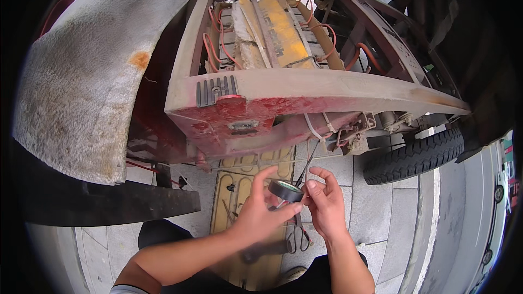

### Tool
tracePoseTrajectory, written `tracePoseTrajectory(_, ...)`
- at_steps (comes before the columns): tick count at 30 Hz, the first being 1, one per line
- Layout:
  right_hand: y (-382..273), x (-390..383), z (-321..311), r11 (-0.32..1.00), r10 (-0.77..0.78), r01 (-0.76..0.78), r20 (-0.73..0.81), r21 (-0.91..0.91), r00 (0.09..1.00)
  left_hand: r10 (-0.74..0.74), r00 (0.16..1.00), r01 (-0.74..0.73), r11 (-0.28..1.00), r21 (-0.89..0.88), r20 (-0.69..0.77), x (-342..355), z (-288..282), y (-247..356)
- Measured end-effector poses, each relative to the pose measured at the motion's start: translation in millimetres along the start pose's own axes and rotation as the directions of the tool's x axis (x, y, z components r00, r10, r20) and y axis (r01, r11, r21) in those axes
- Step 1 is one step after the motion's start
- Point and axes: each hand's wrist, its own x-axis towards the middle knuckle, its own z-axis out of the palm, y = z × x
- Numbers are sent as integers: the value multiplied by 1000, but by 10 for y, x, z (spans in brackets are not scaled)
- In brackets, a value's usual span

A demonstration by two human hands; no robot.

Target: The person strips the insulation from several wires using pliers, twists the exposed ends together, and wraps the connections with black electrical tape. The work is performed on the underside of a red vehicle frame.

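A roll of black electrical tape (286, 191) with a green inner edge is in my left hand (261, 207). The thumb lies under the roll, and the fingers curl around its far side. Close to the roll's right side is my right hand (326, 201), thumb and fingers drawn together; whatever they pinch is too small to make out. Just beyond both hands, a thin black cable (309, 164) runs down from beneath the vehicle frame. Scissors with black handles (298, 238) are below my hands, partly hidden by them.
In front stands a worn red-and-beige vehicle frame (305, 90), holding batteries with orange wires (218, 54) under yellow cardboard (283, 30). A black tyre (414, 158) is at right, a grey fleecy cover (98, 71) at left. Small tools (229, 211) lie on yellow paving.
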Motion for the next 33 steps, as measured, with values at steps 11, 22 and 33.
tracePoseTrajectory(11,87,129,-56,921,14,-50,-97,-387,995,-255,962,273,907,-321,98,294,-5,-66)
tracePoseTrajectory(22,158,-64,-213,882,110,-33,136,-471,985,-242,961,277,834,-477,135,308,106,-157)
tracePoseTrajectory(33,-2,-177,-155,883,-43,75,78,-463,996,92,989,-96,995,29,120,114,-24,-27)
